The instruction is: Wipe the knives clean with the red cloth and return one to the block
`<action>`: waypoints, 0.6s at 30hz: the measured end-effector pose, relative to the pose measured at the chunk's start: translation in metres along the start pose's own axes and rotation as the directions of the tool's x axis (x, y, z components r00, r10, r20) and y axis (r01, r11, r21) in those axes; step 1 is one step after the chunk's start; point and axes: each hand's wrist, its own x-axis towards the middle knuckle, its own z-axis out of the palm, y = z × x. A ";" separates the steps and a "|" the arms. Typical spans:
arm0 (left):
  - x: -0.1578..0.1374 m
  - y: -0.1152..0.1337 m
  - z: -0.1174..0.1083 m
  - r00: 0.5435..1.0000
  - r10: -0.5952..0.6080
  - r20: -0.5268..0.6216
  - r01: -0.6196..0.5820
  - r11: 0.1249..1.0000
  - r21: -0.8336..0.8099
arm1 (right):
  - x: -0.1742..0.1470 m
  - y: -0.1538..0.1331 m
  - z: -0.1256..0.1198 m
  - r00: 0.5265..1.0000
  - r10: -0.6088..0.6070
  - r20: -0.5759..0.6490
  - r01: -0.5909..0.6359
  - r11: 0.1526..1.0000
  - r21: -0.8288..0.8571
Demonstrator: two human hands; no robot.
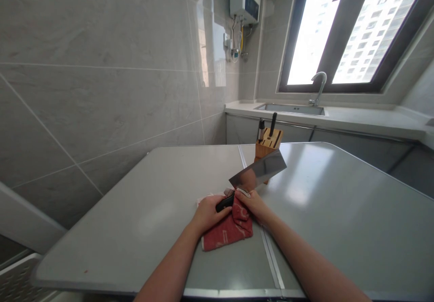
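Note:
My left hand (206,212) grips the black handle of a cleaver (259,171), whose broad steel blade points up and to the right above the grey table (152,211). My right hand (252,203) holds a red cloth (227,230) bunched against the base of the blade, near the handle. The rest of the cloth lies flat on the table under both hands.
A wooden knife block (268,142) with two knives stands behind the cleaver at the table's far edge. Beyond it are a counter with a sink (290,109), a tap (318,87) and a window. A tiled wall runs along the left.

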 end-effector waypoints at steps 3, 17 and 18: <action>0.000 -0.001 0.000 1.000 -0.001 0.004 0.001 1.000 -0.002 | 0.000 0.000 0.001 1.000 -0.007 -0.029 0.006 1.000 -0.009; 0.004 -0.004 0.004 0.997 -0.072 -0.010 0.070 0.987 -0.146 | -0.001 -0.009 0.003 1.000 -0.011 -0.030 0.009 0.998 -0.061; 0.004 -0.005 0.004 0.997 -0.077 -0.010 0.074 0.985 -0.153 | -0.001 -0.008 0.002 0.999 -0.005 -0.039 0.003 0.998 -0.067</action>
